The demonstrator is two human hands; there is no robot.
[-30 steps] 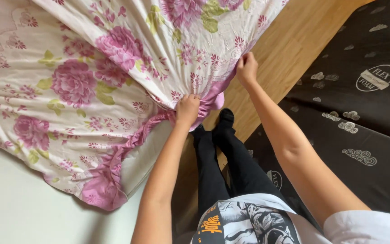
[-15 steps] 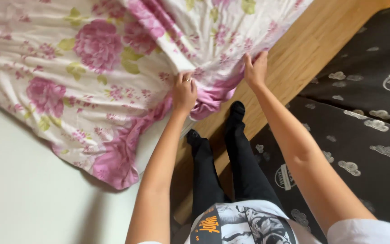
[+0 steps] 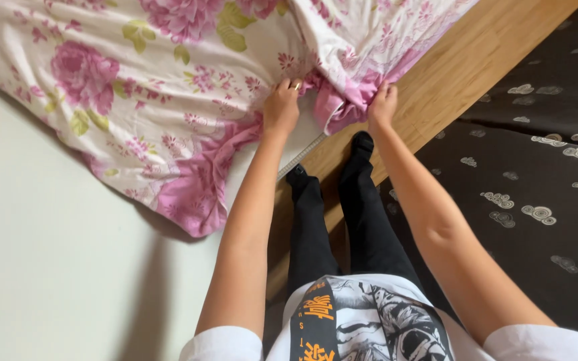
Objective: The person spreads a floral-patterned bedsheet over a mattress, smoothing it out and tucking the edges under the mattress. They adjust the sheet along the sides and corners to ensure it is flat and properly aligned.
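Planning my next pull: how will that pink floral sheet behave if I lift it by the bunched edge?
The floral sheet is probably floppy: it wrinkles and bunches where the left hand and right hand grip it. It likely drapes and drags rather than lifting whole, since its corner hangs limp over the bed edge.

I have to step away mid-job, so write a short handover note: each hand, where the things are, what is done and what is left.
Left hand: closed on the edge of the floral sheet.
Right hand: gripping the bunched pink corner of that sheet.
Things: the sheet lies rumpled over the white mattress, at the corner by the wooden frame; the dark patterned mat is to the right.
Done: corner gathered in both hands.
Left: the corner is not yet fitted or smoothed, and the near mattress is uncovered.
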